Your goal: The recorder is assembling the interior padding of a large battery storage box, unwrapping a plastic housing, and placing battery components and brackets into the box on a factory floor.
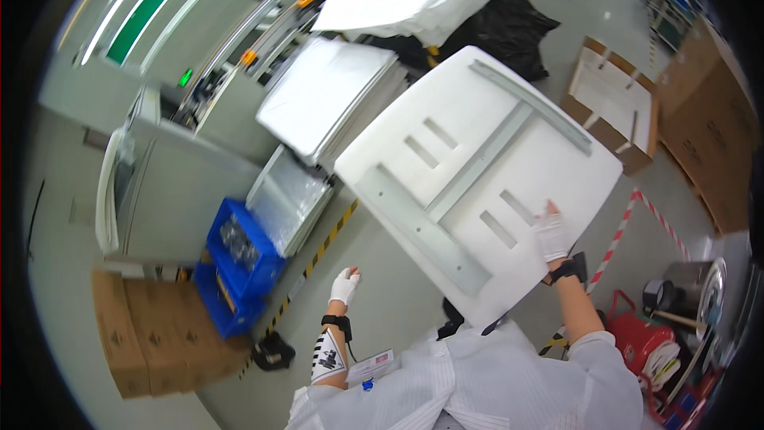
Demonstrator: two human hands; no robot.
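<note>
In front of me is a large white foam board with rounded corners and several slots cut in it. A grey metal frame, shaped like an I, lies on its face. My right hand, in a white glove with bare fingertips, lies on the board near its right edge with fingers stretched out. My left hand, gloved the same way, hangs in the air left of the board, apart from it. Its fingers look curled in, and nothing shows in them. What carries the board is hidden beneath it.
Stacked white sheets stand beyond the board. Blue bins and brown cartons are at the left. An open carton stands at the far right, above a red-and-white floor tape. A red cylinder is at lower right.
</note>
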